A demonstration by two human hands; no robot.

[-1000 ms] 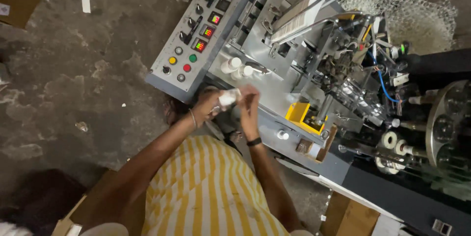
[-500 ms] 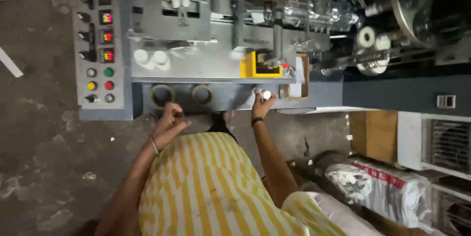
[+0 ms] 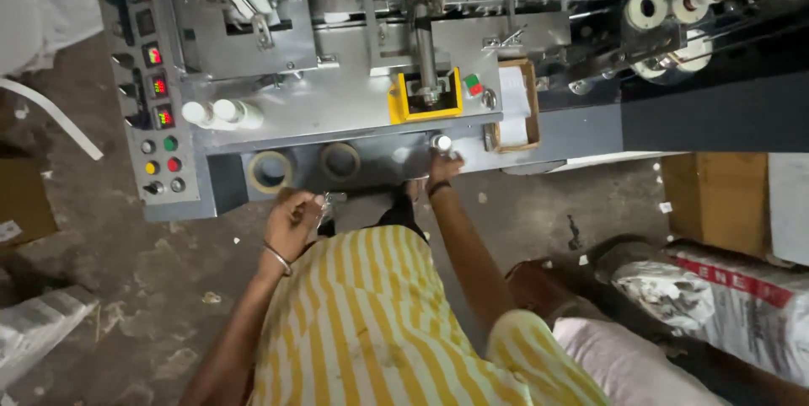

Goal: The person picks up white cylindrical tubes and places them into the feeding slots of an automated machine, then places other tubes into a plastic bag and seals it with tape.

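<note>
White and small, the plastic bottle (image 3: 441, 143) at the twelve o'clock edge of the grey machine shelf (image 3: 371, 161) is pinched by the right hand (image 3: 442, 166), seems light and slippery, best gripped around its body, while the left hand (image 3: 295, 219) is curled closed.

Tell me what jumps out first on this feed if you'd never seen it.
The grey machine fills the top, its yellow bracket bright at the middle and a control panel with coloured buttons at its left end. The right hand reaches to a small white piece on the machine's front ledge. The left hand is curled below two tape rolls.
</note>
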